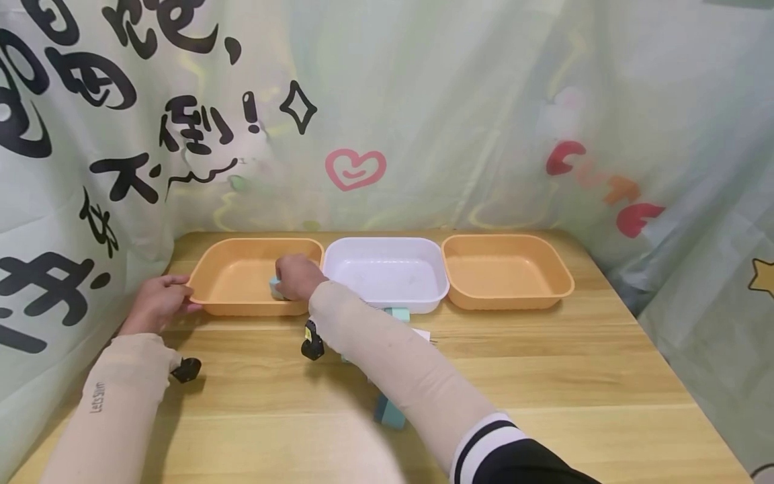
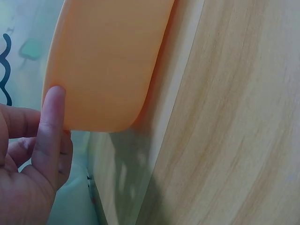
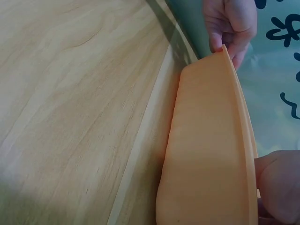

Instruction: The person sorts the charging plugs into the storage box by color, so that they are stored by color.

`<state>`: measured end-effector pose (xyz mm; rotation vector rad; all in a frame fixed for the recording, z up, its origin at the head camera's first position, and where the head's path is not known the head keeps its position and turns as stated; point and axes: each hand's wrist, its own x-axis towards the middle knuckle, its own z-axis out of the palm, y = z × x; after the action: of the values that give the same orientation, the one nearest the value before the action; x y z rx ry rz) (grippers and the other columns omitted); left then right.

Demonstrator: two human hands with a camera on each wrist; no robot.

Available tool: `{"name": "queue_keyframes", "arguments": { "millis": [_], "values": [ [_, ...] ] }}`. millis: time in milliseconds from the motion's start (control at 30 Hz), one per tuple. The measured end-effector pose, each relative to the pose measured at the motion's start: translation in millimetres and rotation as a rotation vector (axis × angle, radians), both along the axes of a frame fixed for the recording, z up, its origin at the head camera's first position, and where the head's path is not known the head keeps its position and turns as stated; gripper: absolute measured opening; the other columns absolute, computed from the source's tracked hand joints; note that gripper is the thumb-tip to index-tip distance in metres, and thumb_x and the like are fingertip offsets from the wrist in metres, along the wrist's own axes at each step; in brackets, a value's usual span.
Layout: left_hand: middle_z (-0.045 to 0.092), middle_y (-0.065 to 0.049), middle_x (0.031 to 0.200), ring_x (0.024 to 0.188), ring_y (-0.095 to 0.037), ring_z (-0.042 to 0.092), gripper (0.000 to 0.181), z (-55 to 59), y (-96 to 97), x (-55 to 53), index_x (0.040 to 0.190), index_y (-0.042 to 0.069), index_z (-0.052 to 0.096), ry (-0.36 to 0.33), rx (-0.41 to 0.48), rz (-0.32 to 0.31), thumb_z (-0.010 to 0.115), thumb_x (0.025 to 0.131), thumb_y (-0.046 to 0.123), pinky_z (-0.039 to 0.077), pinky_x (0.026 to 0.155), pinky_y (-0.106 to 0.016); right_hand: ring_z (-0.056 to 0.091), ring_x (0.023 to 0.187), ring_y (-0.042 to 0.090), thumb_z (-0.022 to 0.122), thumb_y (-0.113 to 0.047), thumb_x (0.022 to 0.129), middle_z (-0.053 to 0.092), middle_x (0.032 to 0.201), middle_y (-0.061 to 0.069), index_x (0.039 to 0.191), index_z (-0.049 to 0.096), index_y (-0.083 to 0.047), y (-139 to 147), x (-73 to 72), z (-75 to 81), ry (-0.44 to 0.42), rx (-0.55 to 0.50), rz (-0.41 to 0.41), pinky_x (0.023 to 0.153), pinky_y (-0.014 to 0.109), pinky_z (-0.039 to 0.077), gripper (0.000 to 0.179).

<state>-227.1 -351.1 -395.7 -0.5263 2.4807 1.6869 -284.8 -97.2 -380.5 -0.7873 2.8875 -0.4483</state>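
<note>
My left hand (image 1: pixel 158 304) pinches the rim of the left orange tray (image 1: pixel 242 309) at its left corner. In the left wrist view the thumb (image 2: pixel 52 108) lies along the tray's outer wall, with the other fingers behind it. My right hand (image 1: pixel 297 275) reaches down inside that same tray, near its right end. Its fingers hold a small light blue block (image 1: pixel 275 288), partly covered by the hand. From the right wrist camera, the tray wall (image 3: pixel 206 140) hides the block and most of the right hand (image 3: pixel 280 185).
A white tray (image 1: pixel 387 300) stands in the middle, with another orange tray (image 1: pixel 508 300) to its right. Teal blocks (image 1: pixel 392 413) and a white piece (image 1: pixel 422 333) lie on the wooden table (image 1: pixel 544 403), partly under my right forearm. A printed curtain (image 1: pixel 423 101) hangs behind.
</note>
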Motion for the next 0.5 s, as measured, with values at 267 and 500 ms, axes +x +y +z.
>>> {"name": "queue_keyframes", "arguments": {
  "millis": [267, 500],
  "values": [
    [0.03, -0.037, 0.139, 0.07, -0.006, 0.061, 0.052, -0.5, 0.1, 0.9, 0.146, -0.014, 0.023, 0.008, 0.001, 0.011, 0.041, 0.1, 0.003, 0.058, 0.075, -0.029, 0.054, 0.068, 0.012, 0.066, -0.024, 0.088, 0.059, 0.079, -0.003, 0.092, 0.062, -0.015, -3.0, 1.8, -1.1, 0.016, 0.087, -0.004, 0.055, 0.025, 0.046, 0.011],
    [0.03, -0.037, 0.141, 0.072, -0.006, 0.062, 0.053, 0.0, 0.0, 1.0, 0.146, -0.013, 0.024, -0.002, -0.013, 0.018, 0.042, 0.1, 0.005, 0.058, 0.076, -0.029, 0.054, 0.071, 0.012, 0.063, -0.019, 0.089, 0.06, 0.083, -0.002, 0.102, 0.064, -0.013, -3.5, 2.5, 1.6, 0.021, 0.122, -0.032, 0.058, 0.024, 0.047, 0.014]
  ]
}}
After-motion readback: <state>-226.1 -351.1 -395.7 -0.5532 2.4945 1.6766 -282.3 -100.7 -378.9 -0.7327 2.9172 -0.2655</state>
